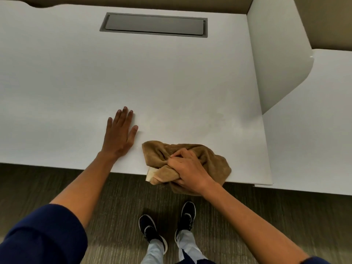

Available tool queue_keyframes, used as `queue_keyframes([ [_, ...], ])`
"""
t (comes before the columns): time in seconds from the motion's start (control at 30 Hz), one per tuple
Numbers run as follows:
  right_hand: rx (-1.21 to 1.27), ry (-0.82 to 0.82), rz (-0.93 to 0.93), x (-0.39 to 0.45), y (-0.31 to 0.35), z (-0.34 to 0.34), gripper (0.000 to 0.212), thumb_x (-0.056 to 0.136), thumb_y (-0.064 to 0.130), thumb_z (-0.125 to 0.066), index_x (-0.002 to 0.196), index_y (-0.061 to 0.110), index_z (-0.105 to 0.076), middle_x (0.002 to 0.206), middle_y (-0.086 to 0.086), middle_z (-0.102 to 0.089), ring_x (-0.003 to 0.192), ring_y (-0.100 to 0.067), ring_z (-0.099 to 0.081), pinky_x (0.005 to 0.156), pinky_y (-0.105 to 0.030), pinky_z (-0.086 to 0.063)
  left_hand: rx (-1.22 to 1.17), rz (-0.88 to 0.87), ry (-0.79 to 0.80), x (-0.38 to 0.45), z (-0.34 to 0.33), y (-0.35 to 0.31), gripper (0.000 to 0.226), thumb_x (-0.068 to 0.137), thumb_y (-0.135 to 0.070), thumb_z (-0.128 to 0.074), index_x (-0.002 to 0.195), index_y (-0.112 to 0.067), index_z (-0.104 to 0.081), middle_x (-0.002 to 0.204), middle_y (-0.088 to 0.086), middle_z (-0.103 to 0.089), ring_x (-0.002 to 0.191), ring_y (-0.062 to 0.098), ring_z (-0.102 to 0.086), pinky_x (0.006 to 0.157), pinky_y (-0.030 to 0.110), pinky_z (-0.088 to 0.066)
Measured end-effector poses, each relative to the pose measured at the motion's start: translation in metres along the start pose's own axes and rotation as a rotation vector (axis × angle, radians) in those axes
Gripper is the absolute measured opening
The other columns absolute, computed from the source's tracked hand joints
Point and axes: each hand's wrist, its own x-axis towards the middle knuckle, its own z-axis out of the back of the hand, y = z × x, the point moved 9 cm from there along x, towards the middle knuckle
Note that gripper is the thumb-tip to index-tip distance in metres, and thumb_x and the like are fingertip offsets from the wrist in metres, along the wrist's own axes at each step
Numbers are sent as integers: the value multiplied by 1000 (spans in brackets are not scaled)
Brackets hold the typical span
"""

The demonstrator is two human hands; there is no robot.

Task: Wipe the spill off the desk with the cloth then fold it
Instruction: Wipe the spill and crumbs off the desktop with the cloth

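Note:
A crumpled brown cloth (pixel 156 151) lies at the front edge of the white desk (pixel 133 73), partly hanging over it. My right hand (pixel 187 171) is shut on the bunched cloth at that edge. My left hand (pixel 120 133) rests flat on the desk, fingers spread, just left of the cloth and apart from it. A faint dull smear (pixel 205 121) shows on the desk surface behind the cloth.
A grey cable hatch (pixel 154 24) is set into the desk at the back. A white side panel (pixel 282 54) rises at the right, with another white surface (pixel 312 149) beyond it. My feet in black shoes (pixel 167 223) stand on carpet below.

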Motion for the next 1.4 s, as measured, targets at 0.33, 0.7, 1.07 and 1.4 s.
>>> queue_keyframes([
  [0.33,-150,-301,-589,-50,-145,87,16,92,20,-60,103,8,-61,108,-18,-61,103,-36,-55,90,-45,-44,78,-2,-27,9,-1,-6,69,98,-53,-13,159,-19,-14,167,2,-3,154,20,-1,123,50,-2],
  [0.7,-161,-109,-494,-78,-133,78,85,82,83,-37,151,37,-18,162,12,-16,151,-18,-8,121,-45,-14,74,-1,-39,9,0,-6,68,99,-53,-12,158,-20,-17,167,2,-5,154,21,-2,123,51,-4],
  [1.07,-331,-159,-450,-50,-150,88,58,87,59,-59,131,21,-54,125,-6,-57,111,-34,-49,91,-47,-47,82,0,-48,10,-3,-4,69,99,-58,-15,158,-24,-15,167,-1,-2,154,19,-1,123,50,-4],
  [1.4,-442,-452,-598,-11,-186,122,33,91,12,-64,123,10,-58,110,-18,-60,89,-40,-49,73,-45,-43,93,7,-47,9,-3,-3,69,98,-58,-16,159,-25,-13,167,-2,1,154,17,2,124,50,-5],
])
